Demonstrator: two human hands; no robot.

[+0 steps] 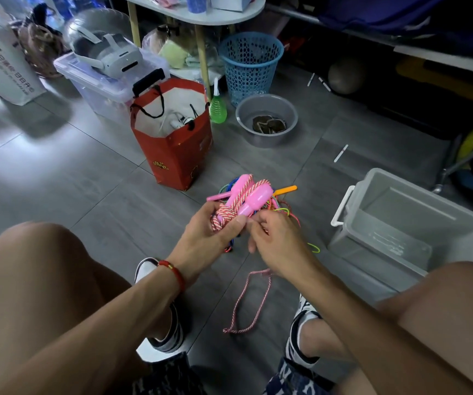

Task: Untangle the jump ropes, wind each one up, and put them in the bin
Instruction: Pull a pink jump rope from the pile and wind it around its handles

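My left hand point(209, 238) grips a wound bundle of pink-and-white striped jump rope with its two pink handles point(251, 196) pointing up and away. My right hand point(275, 240) pinches the striped cord beside the bundle. A loose loop of the same striped rope point(246, 303) hangs down to the floor between my feet. Behind the bundle lies a tangle of thin coloured ropes point(281, 208) with an orange handle point(286, 190) and a slim pink handle sticking out. A grey plastic bin point(457, 223) stands open on the floor at the right, nothing visible inside.
A red paper bag point(172, 158) stands ahead on the grey tiles. Behind it are a grey basin point(266, 109), a blue mesh basket point(251, 64), a green bottle point(217, 108) and a clear lidded box point(98, 86) with a white headset. My knees frame the view.
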